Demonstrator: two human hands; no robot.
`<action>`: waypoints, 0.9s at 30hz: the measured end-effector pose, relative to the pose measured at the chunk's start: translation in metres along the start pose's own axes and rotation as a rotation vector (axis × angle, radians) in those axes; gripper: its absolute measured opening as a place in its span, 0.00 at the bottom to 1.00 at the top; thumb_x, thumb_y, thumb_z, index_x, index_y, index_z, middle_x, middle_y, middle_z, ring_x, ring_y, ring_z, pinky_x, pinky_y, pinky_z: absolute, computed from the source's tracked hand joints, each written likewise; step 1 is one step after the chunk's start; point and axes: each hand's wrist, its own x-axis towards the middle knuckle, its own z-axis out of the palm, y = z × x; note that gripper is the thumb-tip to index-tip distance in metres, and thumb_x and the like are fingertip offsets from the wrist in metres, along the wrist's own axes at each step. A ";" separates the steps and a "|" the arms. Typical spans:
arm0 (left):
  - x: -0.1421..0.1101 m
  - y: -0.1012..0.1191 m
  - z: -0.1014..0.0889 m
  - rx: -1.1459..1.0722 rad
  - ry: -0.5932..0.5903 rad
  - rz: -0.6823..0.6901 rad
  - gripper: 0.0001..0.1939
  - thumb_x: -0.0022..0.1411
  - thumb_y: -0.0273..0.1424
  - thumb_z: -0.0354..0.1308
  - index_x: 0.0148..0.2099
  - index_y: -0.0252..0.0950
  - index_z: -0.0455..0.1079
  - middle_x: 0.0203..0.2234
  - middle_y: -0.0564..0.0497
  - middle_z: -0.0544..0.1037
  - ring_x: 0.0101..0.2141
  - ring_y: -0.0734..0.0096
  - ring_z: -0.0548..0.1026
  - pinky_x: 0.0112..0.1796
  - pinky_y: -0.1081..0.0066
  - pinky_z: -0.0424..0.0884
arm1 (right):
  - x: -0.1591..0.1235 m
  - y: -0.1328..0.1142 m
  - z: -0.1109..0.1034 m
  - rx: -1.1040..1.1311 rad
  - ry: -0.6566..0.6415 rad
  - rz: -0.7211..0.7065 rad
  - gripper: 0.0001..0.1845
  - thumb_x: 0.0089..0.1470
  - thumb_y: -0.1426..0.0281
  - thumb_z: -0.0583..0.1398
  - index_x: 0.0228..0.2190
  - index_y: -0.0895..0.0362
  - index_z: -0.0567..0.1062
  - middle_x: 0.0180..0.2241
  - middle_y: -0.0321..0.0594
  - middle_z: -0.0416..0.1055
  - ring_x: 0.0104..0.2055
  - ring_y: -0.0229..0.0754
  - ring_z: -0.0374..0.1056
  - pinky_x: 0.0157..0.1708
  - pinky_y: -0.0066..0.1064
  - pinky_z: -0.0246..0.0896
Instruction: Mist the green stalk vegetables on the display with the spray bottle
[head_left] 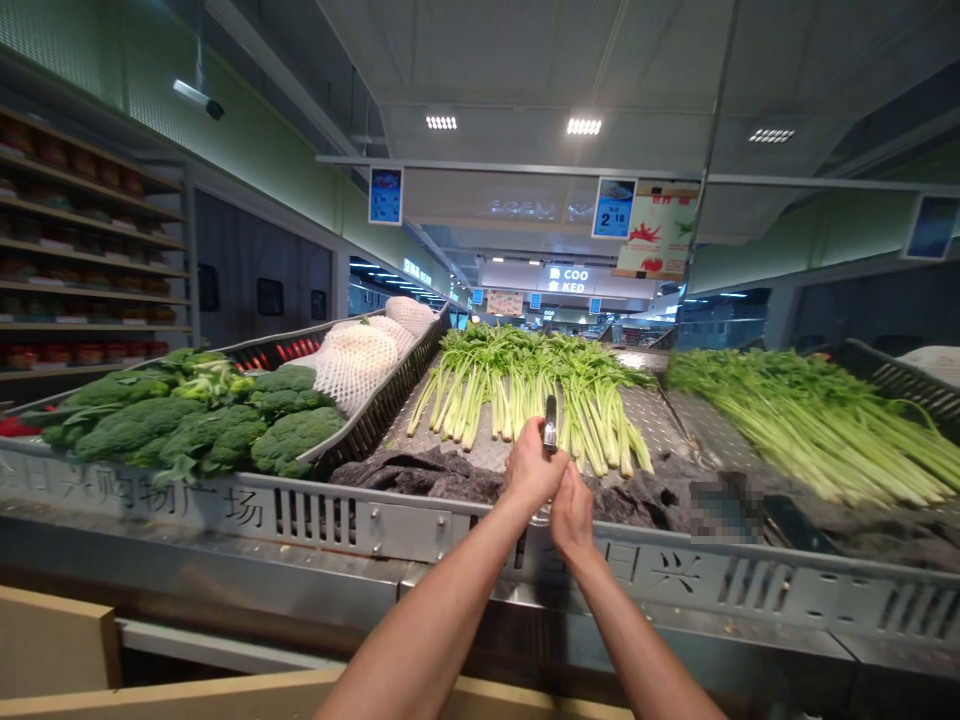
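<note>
Left hand (534,466) clasps tool (550,428); right hand (574,508) close against it, grip unclear; celery (525,380) just beyond, lengthwise toward hands, left nearer

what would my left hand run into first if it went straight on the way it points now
Most likely the pale stalk ends of the celery, lying ahead of the left hand; depth is hard to judge from this single view.

- One left hand (532,468), one right hand (573,508)
- One black-and-metal tool (550,428)
- At least five broccoli heads (296,440)
- At least three foam nets (356,362)
- One security camera (198,98)
- Celery stalks (519,396), too many for me to count
</note>
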 end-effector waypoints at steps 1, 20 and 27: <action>0.000 0.000 0.000 -0.004 0.002 0.004 0.21 0.46 0.29 0.51 0.46 0.40 0.58 0.35 0.50 0.71 0.35 0.67 0.68 0.35 0.69 0.62 | 0.000 0.000 0.000 0.000 0.002 -0.001 0.27 0.53 0.60 0.39 0.42 0.63 0.66 0.39 0.50 0.68 0.43 0.44 0.63 0.41 0.37 0.56; 0.002 0.003 0.001 -0.103 -0.081 0.027 0.25 0.46 0.32 0.53 0.49 0.37 0.56 0.41 0.47 0.68 0.39 0.66 0.67 0.38 0.68 0.62 | 0.001 0.007 -0.002 0.060 0.094 0.022 0.26 0.52 0.59 0.41 0.41 0.63 0.67 0.38 0.49 0.69 0.42 0.45 0.64 0.40 0.37 0.57; -0.002 -0.011 -0.008 -0.316 -0.163 0.110 0.32 0.44 0.32 0.56 0.52 0.33 0.53 0.45 0.44 0.64 0.44 0.65 0.65 0.44 0.68 0.60 | 0.003 0.007 -0.002 0.082 0.094 -0.032 0.26 0.53 0.60 0.40 0.42 0.63 0.66 0.42 0.50 0.67 0.46 0.42 0.62 0.44 0.36 0.56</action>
